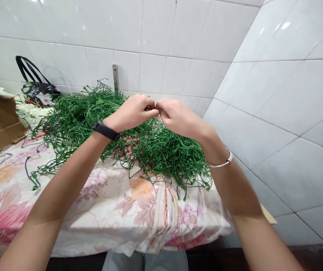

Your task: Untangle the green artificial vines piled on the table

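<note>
Green stems (172,152) | heaped beneath left hand (133,111), right hand (178,118) | both curled; can't tell if gripping

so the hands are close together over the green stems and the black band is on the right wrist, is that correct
Not quite: the head view shows the black band on the left wrist, not the right. The left hand and right hand are indeed close together over the green stems.
</note>
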### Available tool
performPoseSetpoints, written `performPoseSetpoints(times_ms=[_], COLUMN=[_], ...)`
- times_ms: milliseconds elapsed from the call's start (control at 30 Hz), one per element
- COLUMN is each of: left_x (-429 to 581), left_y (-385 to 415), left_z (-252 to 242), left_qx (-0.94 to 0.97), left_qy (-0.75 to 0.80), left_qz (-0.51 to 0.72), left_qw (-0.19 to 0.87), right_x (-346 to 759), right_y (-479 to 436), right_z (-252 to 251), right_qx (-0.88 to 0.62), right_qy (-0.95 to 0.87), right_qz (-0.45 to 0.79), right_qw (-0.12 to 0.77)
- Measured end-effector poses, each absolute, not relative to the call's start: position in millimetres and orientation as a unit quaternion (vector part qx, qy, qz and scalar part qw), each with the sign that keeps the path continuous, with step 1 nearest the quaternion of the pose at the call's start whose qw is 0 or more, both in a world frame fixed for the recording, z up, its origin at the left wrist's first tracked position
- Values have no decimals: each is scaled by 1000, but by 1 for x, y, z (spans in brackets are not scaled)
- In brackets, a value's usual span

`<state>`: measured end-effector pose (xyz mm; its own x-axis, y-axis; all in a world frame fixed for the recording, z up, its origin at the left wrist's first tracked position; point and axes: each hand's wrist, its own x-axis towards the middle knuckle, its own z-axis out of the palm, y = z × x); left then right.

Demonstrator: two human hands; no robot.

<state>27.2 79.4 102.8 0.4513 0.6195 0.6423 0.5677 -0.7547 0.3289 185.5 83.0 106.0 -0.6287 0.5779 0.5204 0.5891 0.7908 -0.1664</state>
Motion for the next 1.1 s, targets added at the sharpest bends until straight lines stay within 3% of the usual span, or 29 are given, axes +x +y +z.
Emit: performPoseSetpoints(times_ms=[100,233,333,467,567,800,900,1000,1100], left_x=[19,14,16,19,15,0,0,2,3], left_y=[73,66,65,69,75,85,84,81,77], left_z=[111,118,116,114,117,117,115,115,116], left_qx=[870,829,771,720,732,744,774,806,822], left_qy=[321,241,207,205,240,230,245,256,266], left_qz=[356,405,463,555,542,539,514,479,462], left_qw=[114,302,384,363,337,323,278,237,200], right_x=[188,181,172,174,192,221,214,206,200], right_y=[81,71,66,73,83,111,120,119,106], right_z=[114,118,116,120,129,120,108,107,115], right_qx=[-272,-171,-157,-177,-213,-423,-426,-346,-267], right_qy=[-910,-855,-803,-765,-779,-863,-861,-874,-873], right_qz=[120,334,388,374,312,52,-12,17,120], right_qw=[289,358,425,494,501,270,278,342,389])
